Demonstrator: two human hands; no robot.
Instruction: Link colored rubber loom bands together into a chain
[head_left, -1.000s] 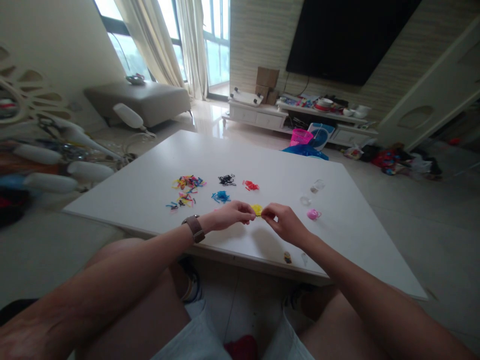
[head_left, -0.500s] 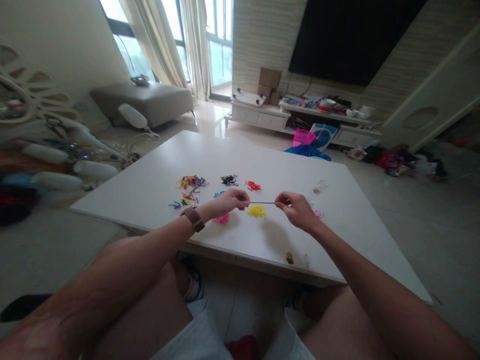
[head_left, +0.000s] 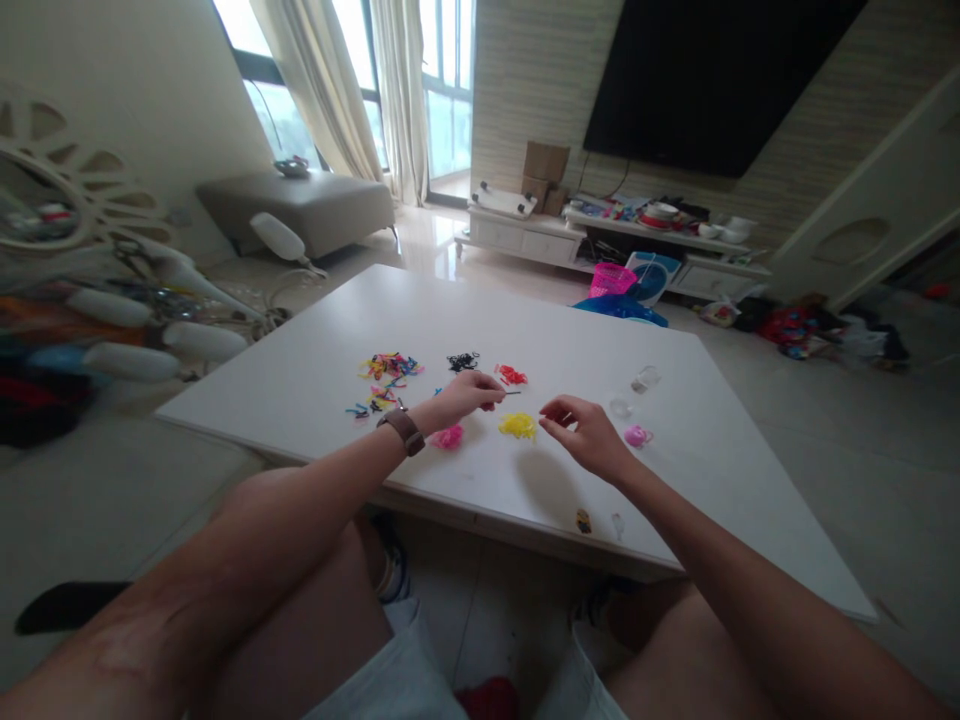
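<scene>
My left hand [head_left: 480,392] is closed on a thin black band [head_left: 513,393], whose end sticks out to the right of the fingertips. To the right, my right hand [head_left: 574,428] hovers over the white table with its fingers curved and apart, nothing visible between them. A yellow pile [head_left: 517,426] of small bands lies between and just below the hands. Beyond my left hand are a black pile [head_left: 463,361] and a red pile [head_left: 511,375]. A pink pile [head_left: 448,437] sits under my left wrist, and a little blue shows behind that hand.
On the white table [head_left: 450,310], a multicoloured pile [head_left: 390,368] lies at left. A pink item [head_left: 637,436] and clear pieces [head_left: 646,378] lie at right. Near the front edge is a small yellow-and-black item [head_left: 583,520]. White lamp shades [head_left: 277,238] stand beside the table's left edge.
The black band was stretched between both hands; now only my left hand holds it. My right hand's fingers have opened off it. The view has shifted slightly.
</scene>
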